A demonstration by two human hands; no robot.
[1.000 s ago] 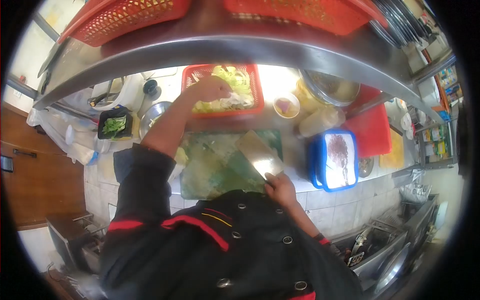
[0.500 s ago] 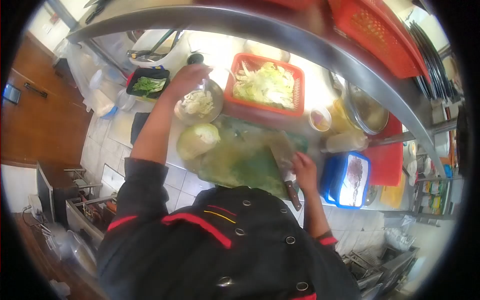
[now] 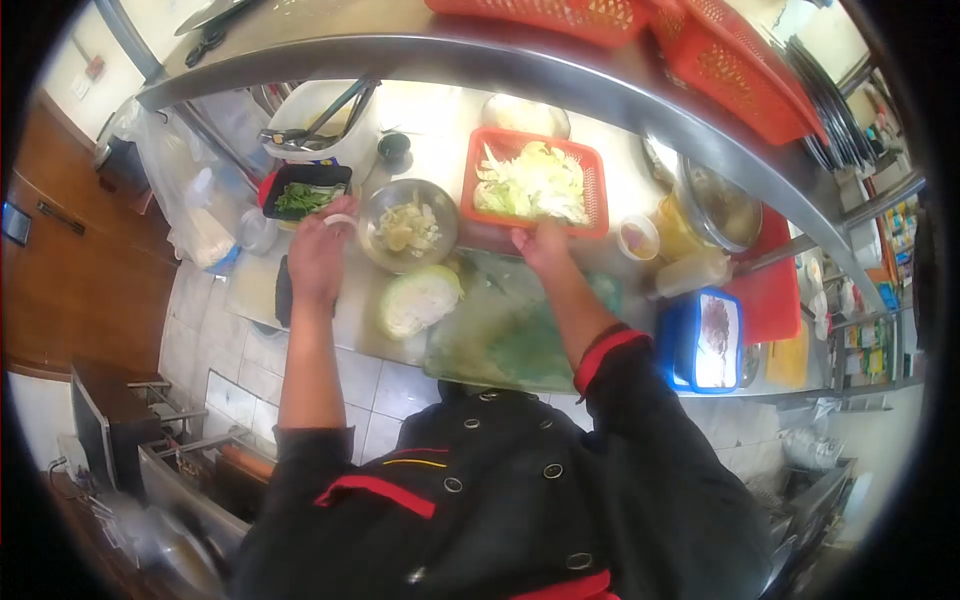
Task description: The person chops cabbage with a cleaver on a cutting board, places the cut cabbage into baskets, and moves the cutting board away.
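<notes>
My left hand (image 3: pixel 316 250) is closed on a white curved strip (image 3: pixel 340 219), its kind unclear, between a black tray of leafy greens (image 3: pixel 300 199) and a metal bowl (image 3: pixel 452 213) with pale cut pieces (image 3: pixel 410 230). My right hand (image 3: pixel 541 246) is at the near rim of a red perforated basket (image 3: pixel 482 216), its fingers closed over the rim and partly blurred. Shredded cabbage (image 3: pixel 530 180) fills the basket. A cut cabbage (image 3: pixel 422 300) rests by the left end of the green cutting board (image 3: pixel 500 335).
Right of the board stand a blue-rimmed container (image 3: pixel 672 345), a small cup (image 3: pixel 638 238) and a bottle (image 3: pixel 695 272). A steel shelf edge (image 3: pixel 500 65) arches overhead with red baskets (image 3: pixel 735 70). Tongs (image 3: pixel 335 110) lie in a white tub (image 3: pixel 360 140) at the back left.
My left hand has moved from over the metal bowl to its left. My right hand has gone from beside the knife to the basket's near rim. The knife no longer shows.
</notes>
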